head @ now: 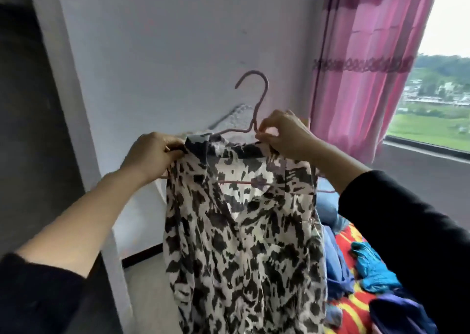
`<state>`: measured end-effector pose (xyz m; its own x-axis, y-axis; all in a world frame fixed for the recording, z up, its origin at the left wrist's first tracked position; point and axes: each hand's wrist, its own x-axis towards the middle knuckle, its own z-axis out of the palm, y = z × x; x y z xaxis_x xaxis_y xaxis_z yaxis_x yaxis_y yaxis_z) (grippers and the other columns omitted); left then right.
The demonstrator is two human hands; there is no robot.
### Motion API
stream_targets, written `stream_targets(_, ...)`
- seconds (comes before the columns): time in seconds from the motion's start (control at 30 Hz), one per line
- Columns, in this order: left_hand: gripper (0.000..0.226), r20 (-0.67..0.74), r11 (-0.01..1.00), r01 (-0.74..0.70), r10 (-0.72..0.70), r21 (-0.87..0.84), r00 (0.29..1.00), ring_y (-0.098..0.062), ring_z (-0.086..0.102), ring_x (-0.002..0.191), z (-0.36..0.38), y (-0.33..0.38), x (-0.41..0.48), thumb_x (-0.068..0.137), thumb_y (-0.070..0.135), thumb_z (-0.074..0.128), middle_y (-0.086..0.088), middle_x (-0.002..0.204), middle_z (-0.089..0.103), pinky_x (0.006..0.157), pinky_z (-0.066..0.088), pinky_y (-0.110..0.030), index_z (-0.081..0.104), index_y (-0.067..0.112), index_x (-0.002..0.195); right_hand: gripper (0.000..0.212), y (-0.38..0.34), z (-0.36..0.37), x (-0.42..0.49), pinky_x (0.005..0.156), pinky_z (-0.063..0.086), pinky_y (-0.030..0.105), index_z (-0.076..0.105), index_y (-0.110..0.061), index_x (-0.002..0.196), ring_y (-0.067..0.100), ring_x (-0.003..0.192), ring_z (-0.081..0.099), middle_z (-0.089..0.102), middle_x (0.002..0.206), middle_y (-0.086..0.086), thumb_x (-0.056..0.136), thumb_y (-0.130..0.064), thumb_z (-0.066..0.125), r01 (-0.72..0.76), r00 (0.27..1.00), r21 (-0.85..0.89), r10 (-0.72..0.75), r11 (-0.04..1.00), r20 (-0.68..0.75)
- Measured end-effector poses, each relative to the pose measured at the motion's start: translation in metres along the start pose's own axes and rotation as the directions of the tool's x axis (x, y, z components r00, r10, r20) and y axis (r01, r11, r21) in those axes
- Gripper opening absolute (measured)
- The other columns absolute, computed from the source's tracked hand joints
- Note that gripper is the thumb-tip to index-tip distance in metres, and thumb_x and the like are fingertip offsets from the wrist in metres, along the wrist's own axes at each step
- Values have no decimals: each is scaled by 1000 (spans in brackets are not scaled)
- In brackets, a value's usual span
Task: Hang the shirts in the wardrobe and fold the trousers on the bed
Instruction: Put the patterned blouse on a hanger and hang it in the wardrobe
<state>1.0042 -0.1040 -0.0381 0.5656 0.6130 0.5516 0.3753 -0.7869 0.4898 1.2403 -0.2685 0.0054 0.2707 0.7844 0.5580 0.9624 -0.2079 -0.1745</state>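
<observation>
Head view shows you holding the black-and-white blotch-print fabric shirt (241,232) up on a thin pink hanger (259,106), in front of the pale wall. It is between the dark wardrobe opening (25,143) on your left and the bed with the red-and-yellow cover (348,310) on your right. Your left hand (150,153) has its fingers curled round the shirt's shoulder at the hanger's end. Your right hand (284,135) pinches the collar against the hanger just below the hook. The other shoulder is hidden behind your right wrist, so I cannot tell whether it is seated on the hanger. If it isn't, the slack cloth could slide off that side once you let go. The open front hangs loose, so tilting the hanger on the way to the wardrobe could also let the shirt slip.
</observation>
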Motion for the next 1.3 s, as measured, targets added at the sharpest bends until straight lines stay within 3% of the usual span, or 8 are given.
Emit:
stream_targets(0.1,14,-13,993,52,-51,109,999,-21,65,88,-40,-61,-9,87,21,66,1,96,73,78,51,-34,75,24,97,24,-51,35,24,95,20,39,68,-27,103,19,124,35,54,126,-3,91,-45,58,5,1000,3,-5,1000,19)
stream_targets(0.33,20,-62,915,209,-200,346,978,-26,64,97,-125,-186,-30,91,20,57,3,103,70,73,49,-33,71,31,100,17,-173,112,75,102,29,45,67,-27,96,21,121,38,55,123,0,91,-42,59,63,989,149,-82,987,126)
stream_targets(0.43,28,-45,880,278,-283,384,958,-31,62,95,-156,-232,-30,83,6,52,-2,96,70,66,45,-32,69,27,89,16,-228,139,97,93,42,38,68,-20,94,19,104,53,62,107,1,92,-34,60,90,977,303,-143,949,157)
stream_targets(0.53,35,-12,914,294,-303,278,953,-24,61,85,-183,-259,-27,77,0,45,2,85,69,66,48,-32,69,25,83,16,-287,166,121,69,43,27,67,-15,87,13,82,56,63,86,-2,93,-29,59,102,957,416,-203,904,207)
stream_targets(0.67,30,-120,888,344,-322,306,939,-23,60,79,-219,-305,-24,83,5,46,6,75,65,60,45,-32,67,26,75,24,-349,198,160,64,43,27,63,-16,76,15,70,56,61,73,1,94,-31,58,94,929,437,-237,895,285)
stream_targets(0.8,30,-222,863,399,-342,311,913,-21,60,80,-253,-366,-12,88,9,47,5,86,69,64,48,-33,70,29,88,22,-414,225,209,65,44,28,65,-13,71,18,72,56,62,74,3,90,-25,60,191,868,352,-325,916,374)
stream_targets(1.07,36,-313,783,483,-380,392,871,-25,52,121,-338,-471,47,91,21,50,-1,132,58,94,46,-35,57,26,126,22,-530,279,322,81,54,42,73,-3,89,30,86,63,69,89,13,85,-21,62,282,878,384,-398,879,267)
stream_targets(1.3,48,-408,680,567,-404,465,819,-26,50,123,-431,-544,78,87,17,56,-7,136,50,97,45,-37,50,22,135,32,-630,327,396,61,44,34,68,5,90,24,72,53,61,81,15,89,-26,60,246,859,482,-420,841,293)
